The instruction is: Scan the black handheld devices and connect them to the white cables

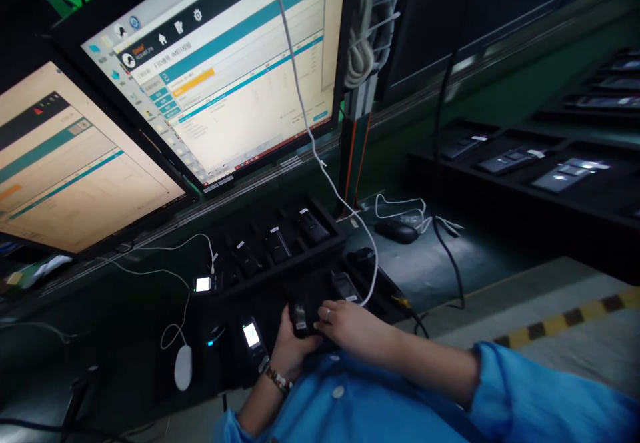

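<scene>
1. Hands are both low on the bench (465, 263) now: the left hand (291, 344) is wrapped around a small dark phone (300, 317), and the right hand (350, 326) lies over its top edge with fingers curled down onto it.
2. That phone sits at the near row of a black tray (320, 246), between a lit phone (251, 335) on its left and another dark phone (345, 286) on its right.
3. Best handling, I'd say: keep the left hand's grip on the sides, thumb off the screen, and let the right do the fine work at the top edge.
4. Watch the white cable (320, 163) hanging from above; it drops just beside the right hand and could snag a finger.
5. Keep the phone upright in line with its slot, so it clears its neighbours.
6. Monitors (220, 69) glow above; a white mouse (183, 367) lies well to the left, and a black mouse (397, 231) sits behind the tray.
</scene>
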`<control>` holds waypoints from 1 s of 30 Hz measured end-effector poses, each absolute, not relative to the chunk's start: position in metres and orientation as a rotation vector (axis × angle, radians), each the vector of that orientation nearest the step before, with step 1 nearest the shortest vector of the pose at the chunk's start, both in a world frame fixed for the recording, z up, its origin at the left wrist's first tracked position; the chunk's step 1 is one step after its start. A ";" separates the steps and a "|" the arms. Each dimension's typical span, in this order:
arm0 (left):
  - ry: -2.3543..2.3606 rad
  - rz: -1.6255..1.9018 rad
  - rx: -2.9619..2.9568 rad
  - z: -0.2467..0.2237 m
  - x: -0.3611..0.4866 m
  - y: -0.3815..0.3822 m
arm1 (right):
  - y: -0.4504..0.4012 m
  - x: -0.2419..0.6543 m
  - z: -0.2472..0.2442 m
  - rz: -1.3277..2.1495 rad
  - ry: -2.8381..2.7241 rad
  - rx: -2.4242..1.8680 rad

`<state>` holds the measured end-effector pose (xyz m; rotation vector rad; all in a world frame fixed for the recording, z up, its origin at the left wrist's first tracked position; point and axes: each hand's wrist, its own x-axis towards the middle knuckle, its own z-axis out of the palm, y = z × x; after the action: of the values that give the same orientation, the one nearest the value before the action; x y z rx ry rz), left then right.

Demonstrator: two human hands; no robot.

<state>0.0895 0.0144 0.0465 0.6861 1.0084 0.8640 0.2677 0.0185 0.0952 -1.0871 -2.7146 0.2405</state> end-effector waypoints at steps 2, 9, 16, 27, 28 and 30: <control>0.995 0.867 0.693 0.050 0.090 0.015 | 0.017 0.267 0.095 0.218 -2.672 -1.107; 1.046 0.846 0.833 0.064 0.092 0.015 | 0.018 0.264 0.093 0.182 -2.664 -0.993; 1.135 0.867 0.869 0.067 0.096 0.016 | 0.027 0.267 0.098 0.233 -2.684 -1.080; 1.011 0.977 0.631 0.076 0.098 0.020 | 0.029 0.281 0.126 0.569 -2.316 -1.180; 1.017 0.999 0.632 0.077 0.097 0.020 | 0.025 0.279 0.126 0.645 -2.206 -1.209; 1.010 1.044 0.634 0.078 0.096 0.020 | 0.016 0.272 0.124 0.807 -2.005 -1.210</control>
<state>0.0963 0.0199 0.0783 0.6339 1.0097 1.0444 0.2716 0.0161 0.1243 -1.2099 -2.0050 0.8070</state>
